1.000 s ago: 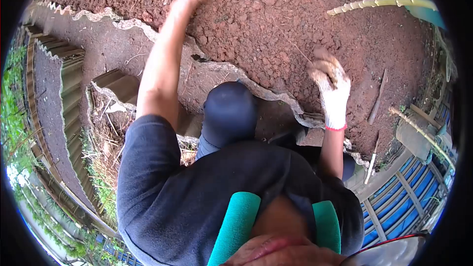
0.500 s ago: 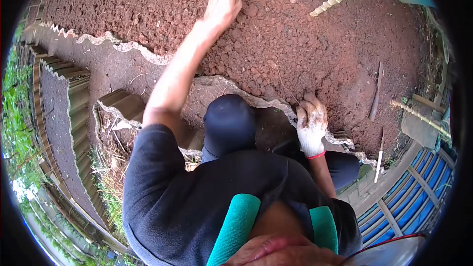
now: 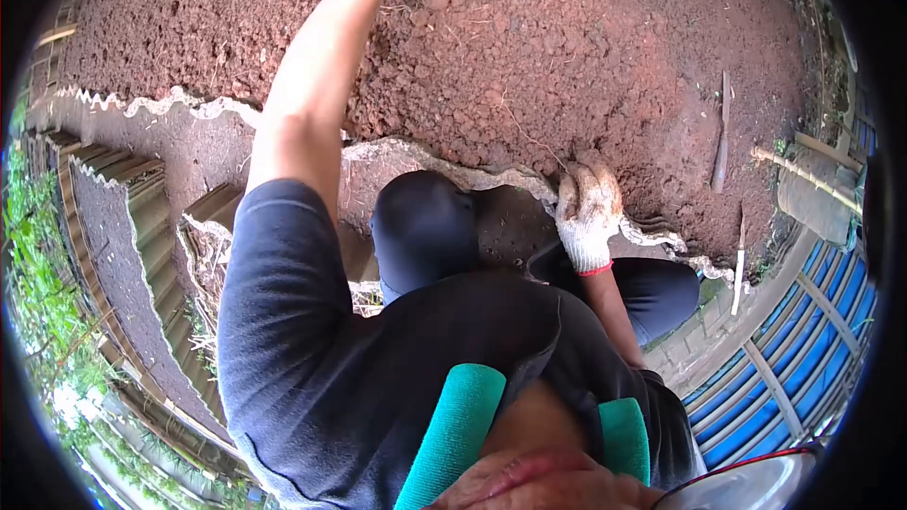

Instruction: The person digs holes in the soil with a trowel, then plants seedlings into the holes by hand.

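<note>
Left hand: moved beyond view since the earlier frame, shape unknown. Right gloved hand (image 3: 590, 203): fingers bunched at corrugated edging (image 3: 518, 179), pinch uncertain. Soil (image 3: 539, 76): beyond edging. Step: apparent reach, calling for steady support.

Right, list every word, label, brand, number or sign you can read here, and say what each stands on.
None: no readable text on the dark shirt, teal straps or white glove.
The pale-handled tool is too small to tell whether it bears any marking.
</note>
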The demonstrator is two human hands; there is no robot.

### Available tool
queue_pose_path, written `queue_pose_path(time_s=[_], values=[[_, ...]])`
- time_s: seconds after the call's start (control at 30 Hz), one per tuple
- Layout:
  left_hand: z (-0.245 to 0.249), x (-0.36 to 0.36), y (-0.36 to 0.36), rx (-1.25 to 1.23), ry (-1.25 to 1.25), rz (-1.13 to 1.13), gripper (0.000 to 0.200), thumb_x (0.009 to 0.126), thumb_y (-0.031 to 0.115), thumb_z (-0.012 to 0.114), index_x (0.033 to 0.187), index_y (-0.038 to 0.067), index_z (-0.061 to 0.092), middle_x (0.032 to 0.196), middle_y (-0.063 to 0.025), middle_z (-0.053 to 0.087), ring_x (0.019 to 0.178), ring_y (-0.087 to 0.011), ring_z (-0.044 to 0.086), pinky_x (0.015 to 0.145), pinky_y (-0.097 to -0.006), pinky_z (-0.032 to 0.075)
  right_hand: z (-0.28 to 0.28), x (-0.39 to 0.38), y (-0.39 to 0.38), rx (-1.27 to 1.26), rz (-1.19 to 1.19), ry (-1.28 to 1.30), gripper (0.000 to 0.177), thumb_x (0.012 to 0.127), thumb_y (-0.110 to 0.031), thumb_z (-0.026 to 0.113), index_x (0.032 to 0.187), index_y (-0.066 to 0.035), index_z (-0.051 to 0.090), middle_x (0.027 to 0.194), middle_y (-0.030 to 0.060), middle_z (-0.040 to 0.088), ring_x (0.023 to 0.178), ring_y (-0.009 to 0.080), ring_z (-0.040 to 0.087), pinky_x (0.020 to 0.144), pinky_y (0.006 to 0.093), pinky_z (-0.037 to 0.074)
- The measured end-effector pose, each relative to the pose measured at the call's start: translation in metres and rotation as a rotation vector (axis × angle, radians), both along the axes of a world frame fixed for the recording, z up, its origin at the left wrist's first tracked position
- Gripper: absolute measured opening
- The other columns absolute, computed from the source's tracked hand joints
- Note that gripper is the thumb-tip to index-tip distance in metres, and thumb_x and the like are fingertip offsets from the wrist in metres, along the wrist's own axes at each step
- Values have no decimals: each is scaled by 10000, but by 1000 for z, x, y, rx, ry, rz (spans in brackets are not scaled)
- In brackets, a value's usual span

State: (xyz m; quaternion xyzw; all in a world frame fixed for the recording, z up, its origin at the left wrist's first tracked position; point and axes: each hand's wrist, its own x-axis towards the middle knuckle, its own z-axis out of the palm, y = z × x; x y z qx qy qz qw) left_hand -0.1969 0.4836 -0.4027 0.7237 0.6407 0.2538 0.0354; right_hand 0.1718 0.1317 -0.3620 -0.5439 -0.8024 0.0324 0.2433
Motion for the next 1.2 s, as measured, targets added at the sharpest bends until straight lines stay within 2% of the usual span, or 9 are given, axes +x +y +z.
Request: queue_pose_path(time_s=[0.27, 0.47, 0.7, 0.77, 0.83, 0.87, 0.93, 1.07, 1.2], values=[[65, 0, -159, -35, 204, -189, 239, 840, 187, 707, 1069, 149, 762, 1065, -189, 643, 1072, -374, 577, 989, -517, 464, 5, -1, -1, 31, 16, -14, 265, 845, -109, 724, 1104, -82, 674, 1176, 126, 670, 1080, 328, 644, 935, 451, 503], [29, 65, -78, 88, 104, 40, 220, 828, 211, 720, 1030, 137, 768, 1158, -161, 603, 1069, -390, 525, 857, -516, 459, -5, 2, -3, 86, 4, -40, 251, 835, -130, 725, 1079, -94, 678, 1154, 115, 673, 1047, 331, 645, 932, 456, 500], [-9, 60, -48, 406, -202, -61, 110, 767, 107, 715, 718, 33, 648, 638, -204, 548, 668, -430, 559, 630, -490, 488, -3, -1, -4, 75, -43, -11, 231, 832, -135, 725, 1057, -100, 685, 1116, 126, 672, 1016, 332, 650, 901, 454, 511], [91, 62, -121, -402, -566, 52, 104, 837, 98, 676, 857, 1, 708, 862, -201, 657, 855, -373, 646, 755, -456, 513, -8, 0, -5, 118, -40, -27, 239, 838, -141, 726, 1068, -97, 683, 1122, 131, 672, 1018, 332, 651, 900, 457, 511], [89, 47, -163, -539, -289, -78, 570, 884, 403, 767, 1255, -10, 636, 1052, -140, 603, 942, -263, 610, 768, -416, 565, -11, 2, -6, 171, -34, -38, 250, 846, -149, 729, 1083, -86, 681, 1132, 135, 672, 1028, 334, 653, 909, 465, 510], [89, 51, -188, -495, -208, -93, 530, 878, 302, 772, 1305, 41, 598, 1123, -238, 569, 939, -380, 638, 818, -452, 560, -9, 1, -5, 161, -33, -31, 251, 846, -147, 729, 1085, -85, 681, 1131, 136, 674, 1028, 335, 654, 914, 465, 510], [32, 52, -218, 82, 40, -174, 410, 811, 373, 820, 1002, 21, 733, 955, -144, 655, 942, -305, 658, 851, -404, 559, -3, -2, -4, 144, -20, -11, 253, 847, -141, 730, 1088, -82, 682, 1130, 140, 677, 1028, 338, 656, 923, 463, 511], [36, 81, -283, -158, -305, 14, 179, 843, 154, 800, 945, 17, 744, 929, -136, 644, 880, -309, 652, 785, -420, 552, -9, 3, 3, 110, 25, 140, 241, 842, -98, 737, 1069, -67, 662, 1114, 146, 686, 1031, 338, 667, 897, 441, 539], [34, 58, -292, -37, -1119, 346, 122, 933, 94, 696, 961, -22, 722, 931, -121, 592, 659, -163, 643, 609, -256, 542, 4, -1, 7, 63, 51, 169, 215, 852, -64, 717, 1055, -64, 646, 1114, 147, 685, 1035, 346, 668, 884, 427, 548]])
